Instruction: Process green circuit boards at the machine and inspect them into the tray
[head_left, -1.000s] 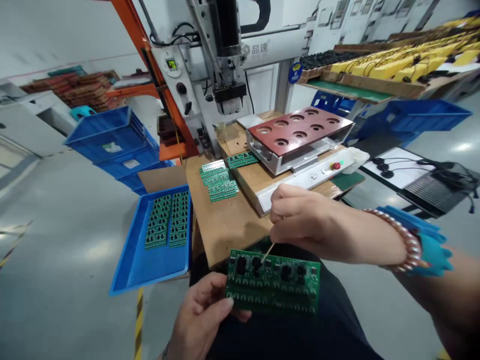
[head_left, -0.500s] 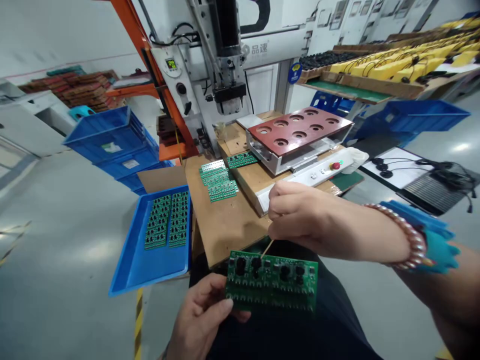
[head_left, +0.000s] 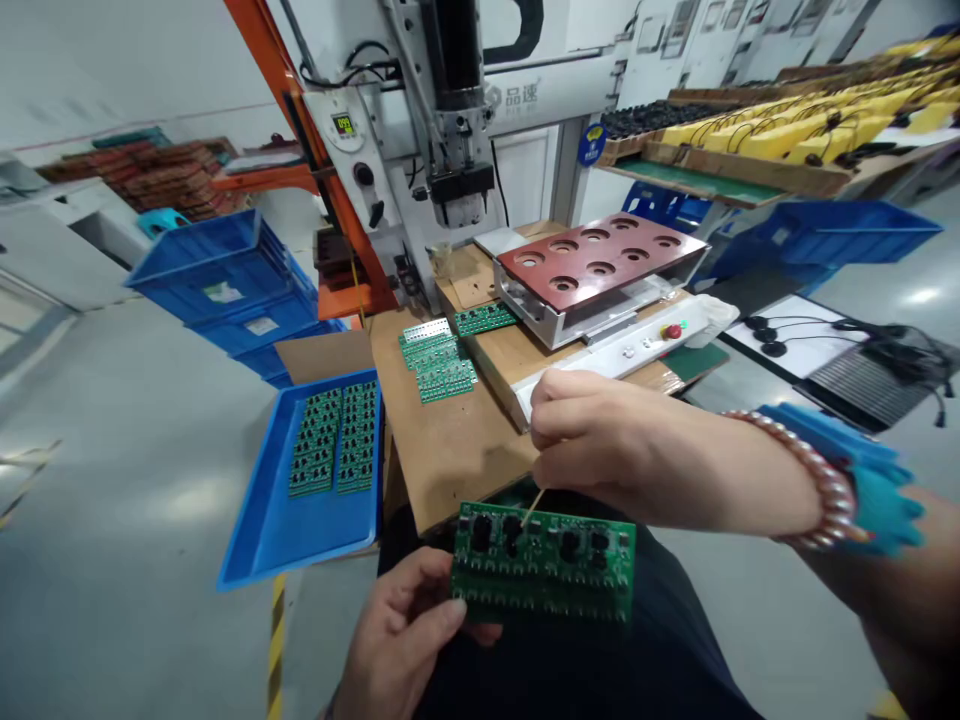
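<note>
Head cam: stick tip on the green board, mid-poke

From the head view, the left hand (head_left: 405,635) holds the circuit board (head_left: 544,565) low over the lap, just in front of the brown bench (head_left: 450,450), pinching its lower left corner with the thumb on the face and the fingers tucked behind. The right hand (head_left: 600,440), with a bead bracelet (head_left: 825,490) on the wrist, has its fingers bunched tight around a thin stick (head_left: 532,506). The tip sits at a black part (head_left: 512,530) near the board's top edge. I'd say this is the poking or dabbing step on that part. Any follow-up needs a light touch and a steady board, since only one corner is gripped. Off to the left, a blue tray (head_left: 262,540) holds more small boards (head_left: 334,440).
</note>
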